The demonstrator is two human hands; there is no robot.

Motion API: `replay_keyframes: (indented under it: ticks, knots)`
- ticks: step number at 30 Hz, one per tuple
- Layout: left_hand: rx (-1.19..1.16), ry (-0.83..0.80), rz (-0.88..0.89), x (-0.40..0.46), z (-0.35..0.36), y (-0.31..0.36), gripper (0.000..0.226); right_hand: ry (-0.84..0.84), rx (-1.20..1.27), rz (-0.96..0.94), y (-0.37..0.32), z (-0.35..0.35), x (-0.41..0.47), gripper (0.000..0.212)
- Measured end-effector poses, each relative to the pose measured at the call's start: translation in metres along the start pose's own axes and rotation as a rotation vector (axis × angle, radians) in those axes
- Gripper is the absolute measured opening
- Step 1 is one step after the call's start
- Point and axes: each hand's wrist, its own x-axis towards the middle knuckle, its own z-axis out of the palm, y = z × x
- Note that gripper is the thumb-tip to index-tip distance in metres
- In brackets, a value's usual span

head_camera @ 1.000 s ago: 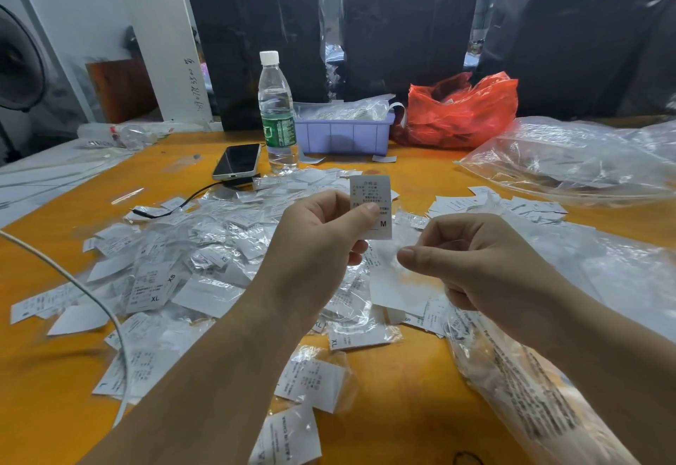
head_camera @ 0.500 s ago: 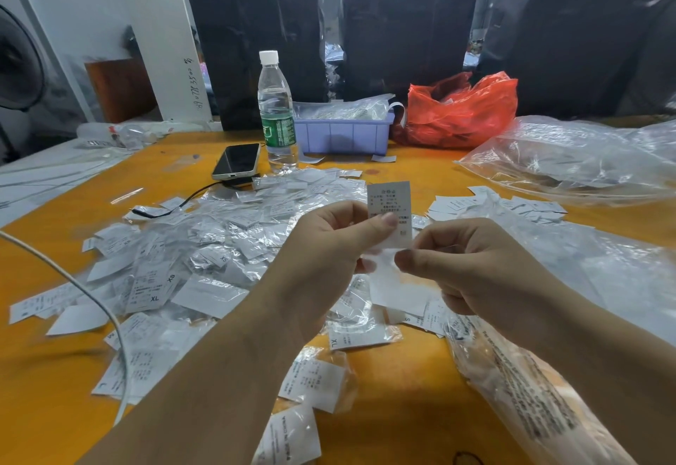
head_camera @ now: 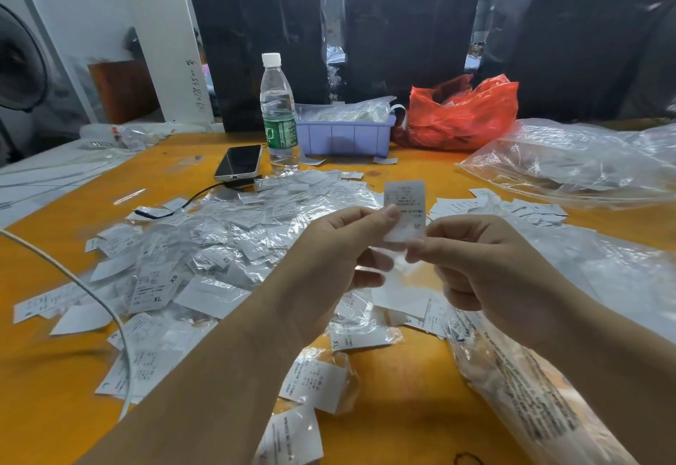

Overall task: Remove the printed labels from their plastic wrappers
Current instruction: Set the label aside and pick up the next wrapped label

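While both hands pinch one label (upright), its top edge stands free.

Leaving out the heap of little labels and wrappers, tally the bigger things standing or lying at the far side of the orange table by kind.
Water bottle: 1
Phone: 1
Purple bin: 1
Red plastic bag: 1
Large clear plastic bag: 1
Total: 5

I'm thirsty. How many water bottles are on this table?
1: a water bottle stands upright at the far side of the table, between the phone and the purple bin.
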Motion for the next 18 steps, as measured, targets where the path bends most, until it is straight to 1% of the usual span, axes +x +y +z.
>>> replay_keyframes:
  ticks: [3,5,7,8,11,15,18]
  knots:
    - [0.066,-0.052,-0.009,-0.0016,0.0016,-0.0003,0.046,0.006,0.004,-0.002,-0.0003,-0.0015,0.0000,0.016]
    - [0.130,-0.036,0.017,-0.0020,0.0027,-0.0013,0.036,-0.003,-0.010,-0.003,0.0005,-0.0006,0.0000,0.025]
    - [0.182,-0.005,0.057,-0.0021,0.0033,-0.0022,0.022,-0.015,-0.003,0.013,0.0005,-0.0002,0.0001,0.026]
    - [0.195,0.008,0.070,-0.0020,0.0032,-0.0024,0.018,-0.029,0.001,0.024,0.0002,-0.0011,-0.0002,0.026]
    - [0.251,0.031,0.087,-0.0015,0.0015,-0.0028,0.017,-0.042,0.017,0.037,-0.0009,-0.0033,-0.0003,0.019]
    - [0.283,0.018,0.104,-0.0014,0.0007,-0.0041,0.011,0.038,0.054,-0.009,-0.0013,-0.0044,0.0008,0.014]
    - [0.266,0.007,0.098,-0.0027,0.0025,-0.0035,0.009,0.052,0.032,-0.023,-0.0011,-0.0040,0.0007,0.013]
